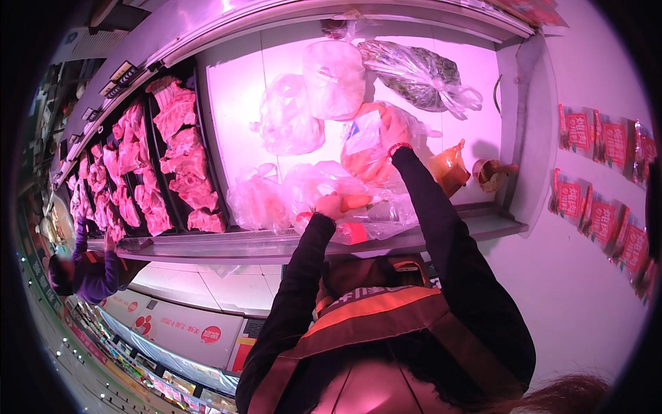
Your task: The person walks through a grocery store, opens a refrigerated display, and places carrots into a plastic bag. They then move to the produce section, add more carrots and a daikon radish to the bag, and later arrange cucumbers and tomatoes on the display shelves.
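My left hand (329,206) is closed on the near side of a clear plastic bag (314,181), beside an orange piece that looks like a carrot (356,201). With my right hand (394,127) I grip the upper right side of a plastic bag of orange produce (362,155), which has a white and blue patch on it. Its fingers are partly hidden against the plastic. A red bracelet circles the right wrist. Crumpled clear film (389,217) spreads below both hands. To the right stands a yellow-orange packet (449,169).
White bags (334,79) and a bag of dark greens (417,72) lie farther back in the metal-rimmed display case (514,131). A small brownish container (489,176) sits at its right. Meat cuts (187,155) fill black trays on the left. Another person (96,272) reaches in there. Red packets (579,131) hang on the right.
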### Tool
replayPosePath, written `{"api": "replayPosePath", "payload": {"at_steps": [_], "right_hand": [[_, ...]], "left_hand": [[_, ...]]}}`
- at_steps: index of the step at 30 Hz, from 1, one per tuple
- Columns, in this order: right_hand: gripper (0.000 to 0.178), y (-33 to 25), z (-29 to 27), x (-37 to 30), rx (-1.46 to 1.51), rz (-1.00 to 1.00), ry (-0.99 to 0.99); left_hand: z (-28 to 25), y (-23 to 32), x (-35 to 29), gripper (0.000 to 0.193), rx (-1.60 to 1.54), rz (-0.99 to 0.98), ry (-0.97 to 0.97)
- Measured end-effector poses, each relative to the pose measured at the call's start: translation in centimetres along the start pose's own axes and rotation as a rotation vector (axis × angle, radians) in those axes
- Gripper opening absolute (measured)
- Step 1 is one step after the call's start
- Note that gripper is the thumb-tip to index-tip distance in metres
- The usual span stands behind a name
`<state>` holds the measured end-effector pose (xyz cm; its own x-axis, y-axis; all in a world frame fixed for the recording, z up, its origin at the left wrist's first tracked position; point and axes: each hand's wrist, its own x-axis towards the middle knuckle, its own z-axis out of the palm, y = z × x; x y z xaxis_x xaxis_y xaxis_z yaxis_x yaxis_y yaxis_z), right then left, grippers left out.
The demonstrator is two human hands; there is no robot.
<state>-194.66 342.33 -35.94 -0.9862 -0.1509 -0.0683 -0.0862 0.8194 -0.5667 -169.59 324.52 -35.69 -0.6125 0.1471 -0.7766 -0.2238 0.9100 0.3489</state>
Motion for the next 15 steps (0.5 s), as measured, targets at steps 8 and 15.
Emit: {"api": "replayPosePath", "payload": {"at_steps": [8, 15], "right_hand": [[0.029, -3.0, -4.8, -2.2, 0.256, 0.156, -0.254], [0.026, -12.4, -17.7, -10.6, 0.079, -0.239, 0.085]], "left_hand": [[1.6, 0.2, -1.7, 0.059, -0.081, 0.097, 0.388], [-10.6, 5.0, -9.2, 0.062, -0.559, 0.191, 0.569]]}}
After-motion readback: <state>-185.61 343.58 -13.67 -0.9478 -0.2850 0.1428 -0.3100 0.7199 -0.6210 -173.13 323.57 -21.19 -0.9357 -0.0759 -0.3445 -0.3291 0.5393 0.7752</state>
